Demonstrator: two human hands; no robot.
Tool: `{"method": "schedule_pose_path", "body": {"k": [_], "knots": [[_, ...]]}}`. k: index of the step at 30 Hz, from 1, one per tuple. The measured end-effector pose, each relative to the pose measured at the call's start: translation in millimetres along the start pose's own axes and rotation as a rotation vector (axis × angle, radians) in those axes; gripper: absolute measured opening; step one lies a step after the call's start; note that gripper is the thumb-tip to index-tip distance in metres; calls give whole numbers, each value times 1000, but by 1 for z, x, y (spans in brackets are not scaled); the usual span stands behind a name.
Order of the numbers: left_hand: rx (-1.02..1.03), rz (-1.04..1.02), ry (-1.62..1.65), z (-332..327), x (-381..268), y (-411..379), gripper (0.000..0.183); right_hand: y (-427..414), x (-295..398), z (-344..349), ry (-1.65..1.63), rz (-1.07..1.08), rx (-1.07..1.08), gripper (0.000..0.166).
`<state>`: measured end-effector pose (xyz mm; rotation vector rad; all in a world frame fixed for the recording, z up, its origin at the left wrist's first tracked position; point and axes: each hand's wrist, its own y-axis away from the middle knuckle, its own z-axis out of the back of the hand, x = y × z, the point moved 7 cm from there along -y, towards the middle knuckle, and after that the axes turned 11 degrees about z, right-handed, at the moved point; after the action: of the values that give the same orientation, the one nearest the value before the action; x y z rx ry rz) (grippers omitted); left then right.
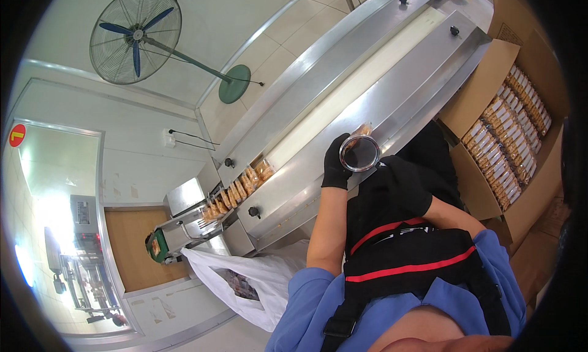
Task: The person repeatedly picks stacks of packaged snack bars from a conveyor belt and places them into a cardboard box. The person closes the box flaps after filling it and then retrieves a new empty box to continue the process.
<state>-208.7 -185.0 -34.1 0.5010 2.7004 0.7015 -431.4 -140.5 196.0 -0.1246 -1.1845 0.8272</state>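
Note:
My left hand (336,163), in a black glove, grips a small clear packet of brown snack (364,129) over the near side of the steel conveyor. Directly in front of that packet is a round magnifying glass (359,153) with a chrome rim, which covers part of it. The gloved right hand (406,184) holds the magnifier at its handle end; most of the handle is hidden by the fingers. Farther left, a row of similar snack packets (239,189) stands on edge in the conveyor channel.
The conveyor's pale belt (353,94) runs between steel side plates (395,88) with black knobs. At right, an open cardboard box (482,92) holds rows of packets. A white plastic bag (271,278) hangs below the conveyor's left end. Beyond stands a pedestal fan (138,35).

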Motion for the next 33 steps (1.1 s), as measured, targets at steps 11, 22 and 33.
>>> {"method": "schedule_pose_path", "body": {"k": [11, 22, 33], "knots": [[-12, -50, -52, 26, -4, -16, 43, 2, -4, -2, 4, 16, -11, 22], [-43, -34, -27, 19, -3, -9, 38, 2, -2, 0, 15, 7, -14, 23], [-89, -78, -106, -12, -8, 21, 35, 2, -10, -5, 126, 69, 4, 22]]}}
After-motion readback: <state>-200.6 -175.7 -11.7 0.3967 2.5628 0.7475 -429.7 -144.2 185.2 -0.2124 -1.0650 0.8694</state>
